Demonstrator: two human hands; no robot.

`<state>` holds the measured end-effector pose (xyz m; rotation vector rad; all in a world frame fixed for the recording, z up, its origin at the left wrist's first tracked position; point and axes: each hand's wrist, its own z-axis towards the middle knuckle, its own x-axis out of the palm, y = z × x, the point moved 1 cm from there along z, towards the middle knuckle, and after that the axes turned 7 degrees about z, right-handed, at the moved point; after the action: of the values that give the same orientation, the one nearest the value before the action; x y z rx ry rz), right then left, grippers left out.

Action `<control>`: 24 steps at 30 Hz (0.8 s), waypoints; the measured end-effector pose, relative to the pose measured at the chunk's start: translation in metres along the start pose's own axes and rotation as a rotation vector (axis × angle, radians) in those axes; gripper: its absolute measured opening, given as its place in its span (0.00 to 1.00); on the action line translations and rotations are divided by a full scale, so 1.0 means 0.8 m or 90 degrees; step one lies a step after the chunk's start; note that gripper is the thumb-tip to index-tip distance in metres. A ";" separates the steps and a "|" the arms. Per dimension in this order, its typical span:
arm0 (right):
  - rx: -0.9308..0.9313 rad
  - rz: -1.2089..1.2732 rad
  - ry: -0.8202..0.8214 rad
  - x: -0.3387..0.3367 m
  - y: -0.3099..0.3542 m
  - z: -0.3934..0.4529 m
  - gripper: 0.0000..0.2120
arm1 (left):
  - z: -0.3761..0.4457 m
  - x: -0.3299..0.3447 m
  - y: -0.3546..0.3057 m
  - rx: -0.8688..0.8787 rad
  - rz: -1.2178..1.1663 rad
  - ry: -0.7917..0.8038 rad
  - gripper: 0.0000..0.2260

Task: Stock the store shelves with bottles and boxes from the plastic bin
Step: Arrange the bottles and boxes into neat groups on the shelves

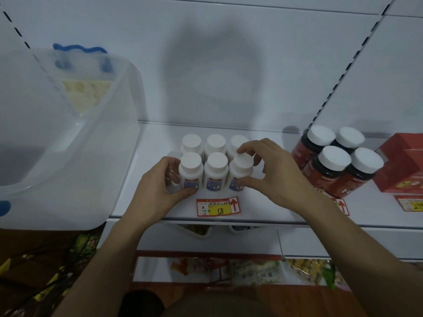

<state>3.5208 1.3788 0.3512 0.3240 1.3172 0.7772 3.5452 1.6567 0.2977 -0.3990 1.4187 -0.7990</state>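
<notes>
Several white bottles with blue labels (215,170) stand in two rows on the white shelf (160,143), just behind a red and yellow price tag (218,206). My left hand (160,186) grips the front-left bottle (191,170), thumb in front and fingers behind it. My right hand (272,170) grips the front-right bottle (240,170), thumb on its label and fingers curled over its cap. The clear plastic bin (68,143) sits on the shelf at the left; it looks nearly empty inside.
Dark bottles with red labels and white caps (334,165) stand to the right, with a red box (402,163) beyond them. Lower shelves hold packaged goods (251,268). Slotted uprights run up the back panel.
</notes>
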 end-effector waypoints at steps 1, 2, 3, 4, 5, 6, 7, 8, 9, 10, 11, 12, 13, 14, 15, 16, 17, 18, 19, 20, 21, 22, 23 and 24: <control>0.002 -0.002 -0.002 0.000 -0.001 0.001 0.27 | 0.000 0.000 0.000 0.000 -0.002 0.001 0.25; 0.005 -0.007 -0.002 0.000 -0.002 0.001 0.27 | -0.001 0.000 0.001 0.000 -0.003 0.001 0.25; 0.006 -0.012 -0.003 0.001 -0.002 0.001 0.27 | -0.001 -0.001 0.001 0.000 -0.002 0.000 0.25; 0.006 -0.015 -0.005 0.001 -0.002 0.001 0.27 | -0.001 -0.001 0.001 0.000 -0.001 0.000 0.25; 0.006 -0.017 -0.008 0.002 -0.002 0.002 0.27 | -0.001 -0.001 0.000 -0.002 0.000 0.001 0.25; 0.007 -0.018 -0.011 0.003 -0.002 0.002 0.26 | -0.001 -0.001 0.000 -0.004 -0.001 0.000 0.25; 0.008 -0.021 -0.013 0.004 -0.002 0.002 0.26 | -0.001 -0.001 -0.001 -0.006 -0.002 -0.001 0.25; 0.009 -0.026 -0.016 0.005 -0.002 0.002 0.26 | -0.001 -0.002 -0.002 -0.008 -0.004 -0.003 0.25; 0.013 -0.032 -0.016 0.005 -0.001 0.002 0.26 | -0.001 -0.001 -0.002 -0.008 -0.006 -0.005 0.25; 0.017 -0.039 -0.016 0.006 -0.001 0.000 0.27 | -0.001 -0.001 -0.002 -0.006 -0.006 -0.008 0.25; 0.021 -0.044 -0.017 0.006 -0.001 -0.001 0.29 | -0.002 -0.001 -0.002 -0.002 -0.002 -0.011 0.25; 0.023 -0.047 -0.020 0.006 -0.001 -0.004 0.30 | -0.002 0.000 -0.003 0.001 0.001 -0.012 0.25; 0.023 -0.047 -0.023 0.006 0.000 -0.006 0.31 | -0.002 0.000 -0.003 0.003 0.003 -0.012 0.25; 0.022 -0.046 -0.027 0.006 0.000 -0.008 0.32 | -0.001 0.000 -0.003 0.003 0.003 -0.011 0.25; 0.024 -0.044 -0.029 0.006 -0.001 -0.010 0.32 | -0.001 0.000 -0.002 0.002 0.005 -0.009 0.25; 0.024 -0.043 -0.028 0.006 -0.001 -0.011 0.33 | -0.001 0.000 -0.003 0.005 0.007 -0.012 0.25; 0.026 -0.042 -0.026 0.006 0.000 -0.013 0.33 | -0.002 0.000 -0.003 0.005 0.008 -0.012 0.25; 0.028 -0.043 -0.025 0.006 -0.001 -0.014 0.33 | -0.002 -0.001 -0.004 0.006 0.009 -0.012 0.25; 0.031 -0.041 -0.025 0.006 -0.001 -0.015 0.34 | -0.002 -0.001 -0.005 0.005 0.008 -0.014 0.25; 0.033 -0.034 -0.025 0.005 0.000 -0.017 0.34 | -0.002 -0.001 -0.006 0.005 0.003 -0.016 0.26; 0.034 -0.024 -0.027 0.004 0.000 -0.018 0.34 | -0.003 -0.001 -0.007 0.002 0.001 -0.016 0.26; 0.033 -0.014 -0.032 0.003 0.000 -0.021 0.34 | -0.004 -0.001 -0.008 -0.003 -0.003 -0.018 0.27; 0.030 -0.007 -0.035 0.001 0.001 -0.024 0.34 | -0.006 -0.002 -0.009 -0.012 -0.009 -0.022 0.28; 0.020 0.000 -0.037 -0.002 0.000 -0.027 0.35 | -0.008 -0.003 -0.008 -0.018 -0.014 -0.032 0.29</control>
<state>3.5005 1.3732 0.3471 0.3684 1.2763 0.7421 3.5371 1.6551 0.3026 -0.4531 1.3824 -0.7823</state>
